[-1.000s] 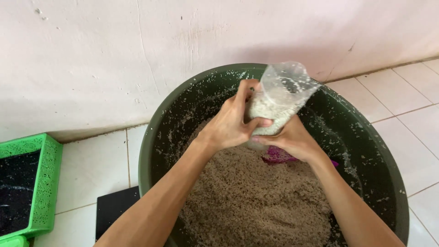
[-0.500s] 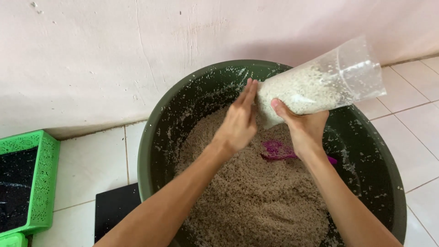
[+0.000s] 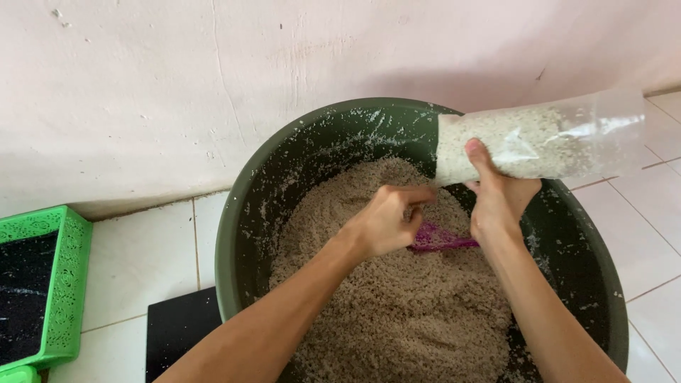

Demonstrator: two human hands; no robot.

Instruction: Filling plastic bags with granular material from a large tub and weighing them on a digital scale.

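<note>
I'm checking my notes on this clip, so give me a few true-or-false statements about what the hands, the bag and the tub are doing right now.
1. The right hand holds a clear plastic bag partly filled with pale grainy stuff. True.
2. The bag stands upright on the floor. False: it is held roughly on its side above the tub's rim.
3. The left hand is down at the grainy mix in the tub, near a purple scoop. True.
4. The tub is red. False: it is dark green.
5. A green basket sits at the left edge. True.
</note>
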